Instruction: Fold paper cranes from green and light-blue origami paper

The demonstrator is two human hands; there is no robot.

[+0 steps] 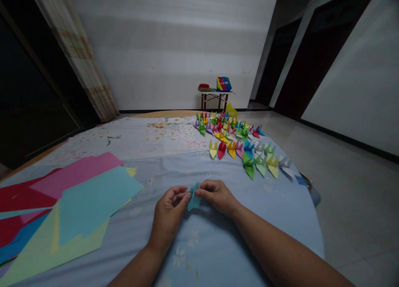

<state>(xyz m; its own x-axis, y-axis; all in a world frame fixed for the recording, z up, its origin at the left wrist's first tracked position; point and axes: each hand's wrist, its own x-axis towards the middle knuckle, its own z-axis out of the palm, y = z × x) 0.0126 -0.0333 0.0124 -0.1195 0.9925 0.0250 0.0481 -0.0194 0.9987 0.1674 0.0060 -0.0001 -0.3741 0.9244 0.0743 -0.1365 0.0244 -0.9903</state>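
Between my two hands, just above the blue tablecloth, is a small light-blue folded paper piece [194, 200] with narrow points at its top. My left hand [171, 208] pinches its left side with thumb and forefinger. From the right, my right hand [217, 194] pinches its upper edge, the thumb against the paper. Parts of the folds are hidden behind the fingers. Rows of finished paper cranes [249, 166] in many colours stand farther off at the right.
Loose coloured paper sheets [96, 199] overlap at the left of the round table [237, 253]. More cranes crowd the far right, near a yellow item [231, 110]. Behind the table stands a small side table [215, 92] with a colourful box [223, 84]. The table edge curves down at the right.
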